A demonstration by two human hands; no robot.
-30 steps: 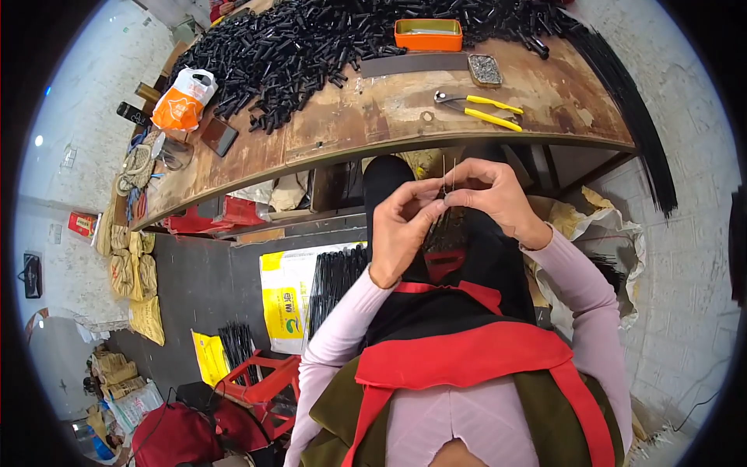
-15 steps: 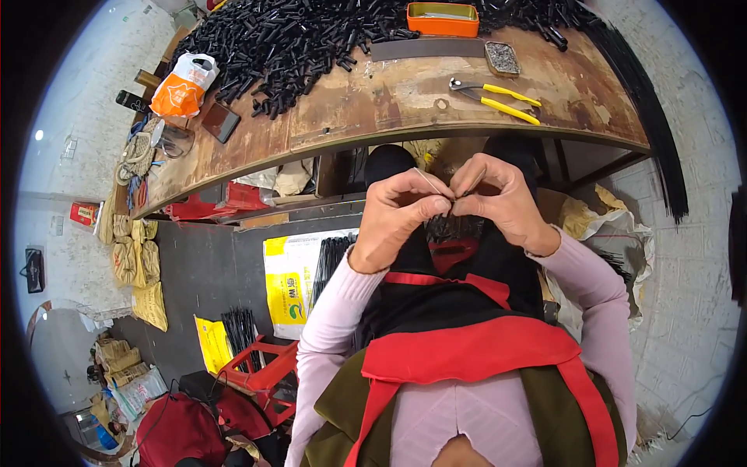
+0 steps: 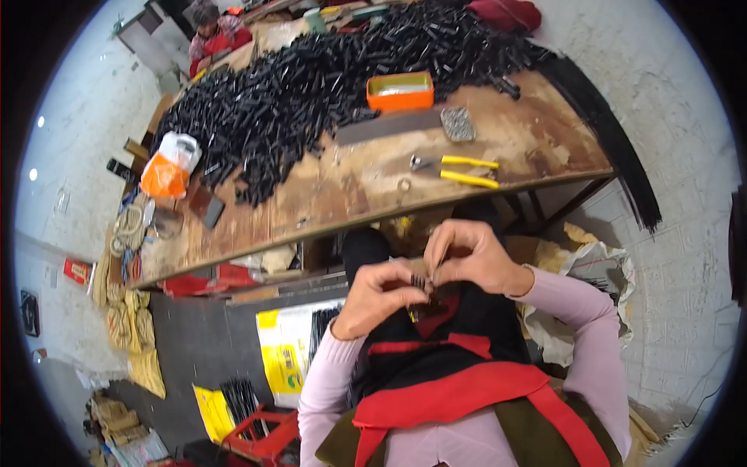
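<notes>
The step in hand is judged to be close fingertip handling of one small dark ridged piece (image 3: 420, 280), located on the person's side of the workbench (image 3: 552, 132), short of its near edge; the left hand (image 3: 377, 300) has thumb and forefinger pinching this piece; the right hand (image 3: 476, 261) has thumb and forefinger brought together just beside it, though blur leaves it impossible to tell what, if anything, they grip; the next move is judged to call for a steady left pinch and fine control of the right fingertips, since so small a piece could slip. As to the surface, the workbench is scuffed, stained bare wood toward its near edge; yellow-handled pincers (image 3: 469, 161) lie on its right half, near that edge; a small tray of grey metal bits (image 3: 457, 124) and a flat grey strip (image 3: 381, 131) lie at its mid-depth, with an orange tin (image 3: 405, 102) farther back; a heap of short black tubes (image 3: 311, 93) covers much of its far side; an orange and white bag (image 3: 166, 175) stands at its left; long black strands (image 3: 611, 132) trail over its right end. As to the room, another person (image 3: 214, 39) in red is beyond the workbench's far left; a white and yellow sack (image 3: 280, 350) and a red frame (image 3: 268, 432) rest on the dark floor (image 3: 210, 342) before its left half; a pale wall (image 3: 661, 272) stands off its right end.
</notes>
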